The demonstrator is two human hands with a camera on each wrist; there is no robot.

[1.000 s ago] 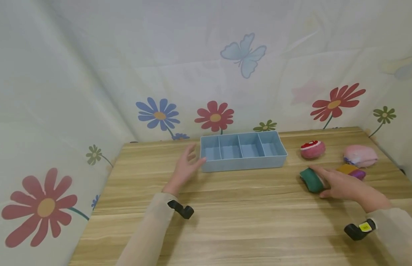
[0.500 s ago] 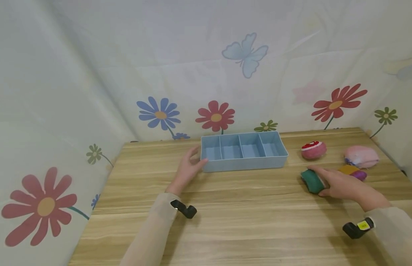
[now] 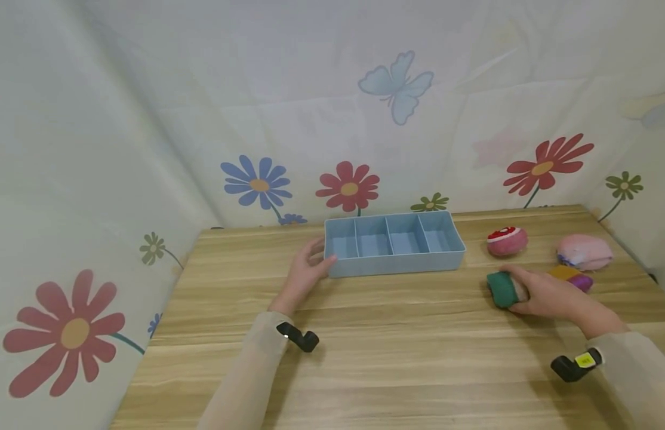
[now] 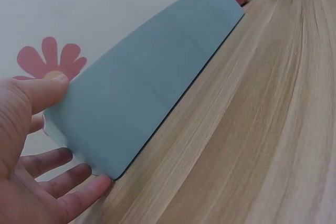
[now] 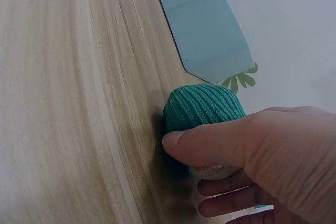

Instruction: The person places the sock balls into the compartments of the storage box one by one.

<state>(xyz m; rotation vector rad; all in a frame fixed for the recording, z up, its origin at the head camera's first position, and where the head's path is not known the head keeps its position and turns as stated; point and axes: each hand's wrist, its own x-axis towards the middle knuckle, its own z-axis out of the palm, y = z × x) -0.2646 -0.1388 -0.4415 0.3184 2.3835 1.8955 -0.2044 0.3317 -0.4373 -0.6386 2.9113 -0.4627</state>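
Observation:
My left hand holds the left end of a light-blue storage box with several compartments in a row. In the left wrist view, the thumb lies at the rim by the near corner, and the fingers touch the end wall. My right hand grips a rolled-up green ribbed sock with a beige part, right of the box. The right wrist view shows the thumb across the green sock; the palm side is hidden. Behind that hand lies a yellow and purple roll, partly covered.
A pink roll with a red and white patch lies right of the box. Farther right is a pale pink bundle. The wooden table meets a flower-printed cloth at the back and left.
My left hand has moved slightly right, onto the box's end. The right hand has kept its grip on the green sock, which has turned and shifted slightly up in the head view.

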